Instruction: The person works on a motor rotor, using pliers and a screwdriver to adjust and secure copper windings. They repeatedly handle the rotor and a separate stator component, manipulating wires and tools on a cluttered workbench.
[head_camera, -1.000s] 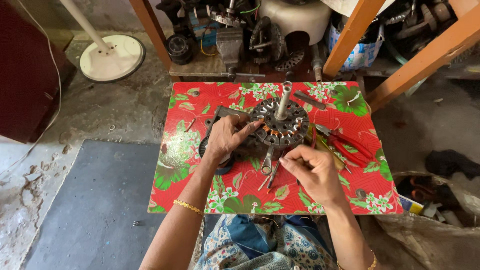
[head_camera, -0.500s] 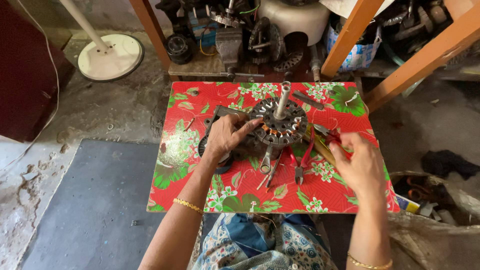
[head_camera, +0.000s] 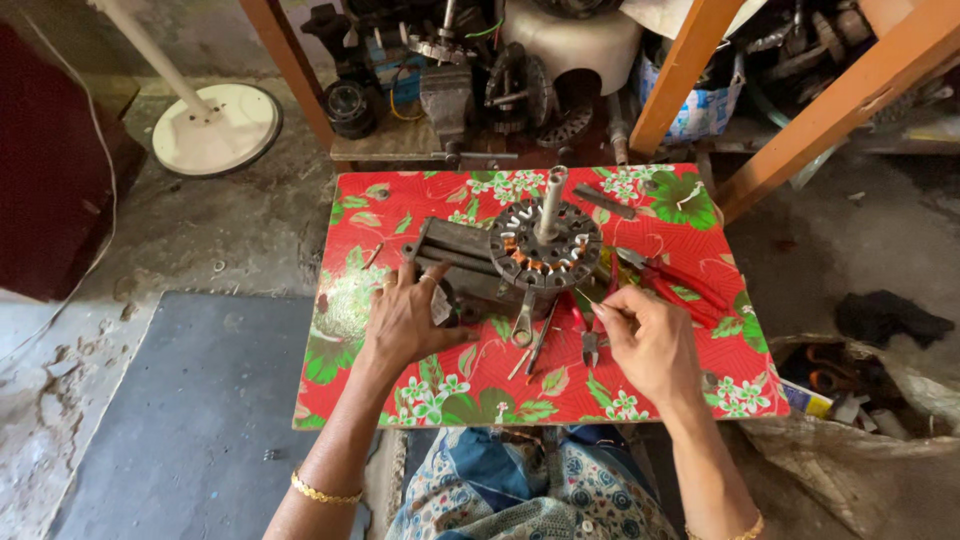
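Note:
A round fan motor stator with copper windings and an upright shaft stands on a low table with a red floral cloth. It leans against a dark metal block. My left hand lies flat on the cloth just in front of the block, fingers apart, fingertips touching the block's lower edge. My right hand is in front and to the right of the stator, pinching a thin stick that points toward the stator's rim. A wrench and a screwdriver lie between my hands.
Red-handled pliers lie right of the stator and another small tool by my right hand. Orange wooden legs and a heap of motor parts stand behind the table. A white fan base is far left, a sack right.
My right hand reached to the table's right side and came back to the stator's front holding a thin stick. My left hand slid off the stator down onto the cloth.

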